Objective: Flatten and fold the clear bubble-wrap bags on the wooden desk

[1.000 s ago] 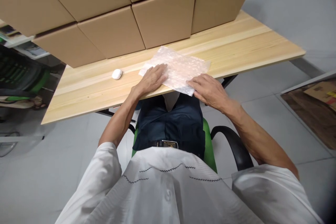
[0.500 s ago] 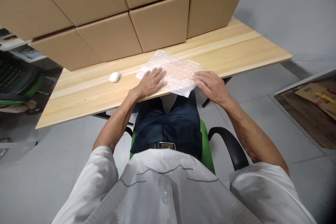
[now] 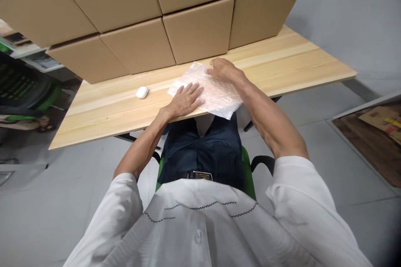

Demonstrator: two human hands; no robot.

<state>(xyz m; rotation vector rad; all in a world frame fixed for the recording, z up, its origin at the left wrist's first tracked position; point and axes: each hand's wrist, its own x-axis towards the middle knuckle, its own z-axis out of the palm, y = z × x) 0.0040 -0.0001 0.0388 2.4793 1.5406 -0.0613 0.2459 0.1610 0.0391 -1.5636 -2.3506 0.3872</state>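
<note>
A translucent, whitish sheet of bubble wrap (image 3: 221, 96) lies on the near part of the wooden table (image 3: 307, 62), with a corner hanging over the front edge. My left hand (image 3: 186, 99) rests flat on its left side, fingers stretched out. Toward the far edge of the wrap, my right hand (image 3: 223, 69) reaches across with its fingers bent in and closed at that edge. The fingertips are partly hidden, and my right forearm covers the right side of the sheet. A small white rounded case (image 3: 142, 92) lies to the left of my left hand.
Stacked cardboard boxes (image 3: 199, 29) stand along the back of the table, just beyond my right hand. I sit on a green chair (image 3: 248, 175) with black armrests. Another chair (image 3: 28, 85) is at the left, and a framed panel with cardboard (image 3: 380, 119) is at the right.
My right hand has moved from the right edge of the bubble wrap up and left to its far edge. My left hand stays flat on the sheet. The view has shifted slightly.
</note>
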